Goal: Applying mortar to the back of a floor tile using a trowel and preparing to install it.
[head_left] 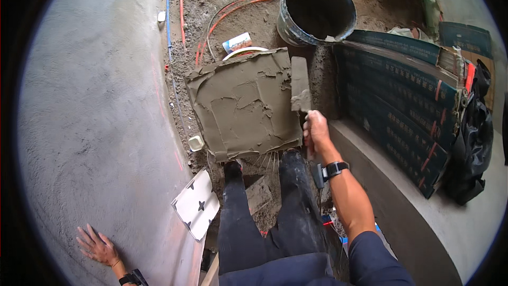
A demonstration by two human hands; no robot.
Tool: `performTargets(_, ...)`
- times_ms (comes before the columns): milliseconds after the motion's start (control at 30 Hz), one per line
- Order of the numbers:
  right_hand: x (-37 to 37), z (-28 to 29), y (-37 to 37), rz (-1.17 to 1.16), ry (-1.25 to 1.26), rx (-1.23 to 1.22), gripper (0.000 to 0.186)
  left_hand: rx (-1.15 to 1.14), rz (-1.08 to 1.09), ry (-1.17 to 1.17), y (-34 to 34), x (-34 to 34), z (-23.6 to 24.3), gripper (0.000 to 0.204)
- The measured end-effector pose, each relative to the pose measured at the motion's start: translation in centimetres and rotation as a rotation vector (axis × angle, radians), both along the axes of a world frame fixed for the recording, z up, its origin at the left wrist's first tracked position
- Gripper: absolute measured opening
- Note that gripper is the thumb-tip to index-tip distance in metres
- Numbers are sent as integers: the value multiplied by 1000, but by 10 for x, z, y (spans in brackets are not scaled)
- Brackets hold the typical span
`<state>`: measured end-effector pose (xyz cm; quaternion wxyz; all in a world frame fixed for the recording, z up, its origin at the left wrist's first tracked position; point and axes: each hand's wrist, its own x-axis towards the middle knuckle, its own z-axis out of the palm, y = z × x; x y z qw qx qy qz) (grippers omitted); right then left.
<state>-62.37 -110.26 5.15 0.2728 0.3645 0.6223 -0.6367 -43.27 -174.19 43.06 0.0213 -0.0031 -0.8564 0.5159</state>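
My right hand (316, 130) grips the handle of a trowel (300, 91), whose mortar-smeared blade rests at the right edge of a square tile (244, 103) covered in grey mortar. The tile lies on the ground in front of my feet. My left hand (97, 246) is pressed flat with fingers spread on the grey rendered wall (95, 122) at the lower left, holding nothing. A black watch sits on my right wrist.
A dark bucket (316, 9) stands behind the tile. Stacked dark green tile boxes (402, 100) line the right. A white patterned tile (196, 206) leans by the wall. Orange and blue hoses (182, 16) run over the dirt floor. A black bag (472, 143) sits far right.
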Motion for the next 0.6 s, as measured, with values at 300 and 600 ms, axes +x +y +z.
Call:
performTargets(300, 149, -17, -47, -708, -412, -62, 30, -390, 967, -225, 65, -41, -3, 51)
performTargets(600, 184, -5, -8, -741, -390, -152, 33, -483, 885, -228, 69, -38, -5, 51)
